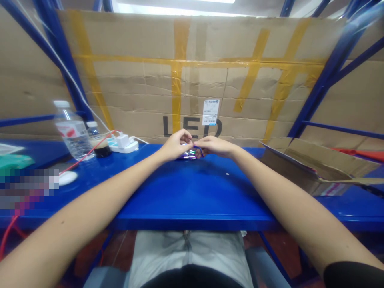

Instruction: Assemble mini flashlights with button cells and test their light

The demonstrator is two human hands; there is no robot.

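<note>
My left hand (177, 145) and my right hand (214, 146) meet above the far part of the blue table (192, 192). Both are closed in a pinch, their fingertips almost touching. A thin dark blue strip (201, 151) shows at the fingers of my right hand. What my left fingertips pinch is too small to make out. Just under the hands lies a shiny purple and silver bundle (188, 154), partly hidden by the fingers; its kind is not clear.
An open cardboard box (309, 168) stands at the right. On the left are a water bottle (73, 134), a small bottle of dark liquid (100, 142), a power strip (124, 145) with a red cable, and a white round object (67, 178). Large taped cardboard (144, 88) closes off the back.
</note>
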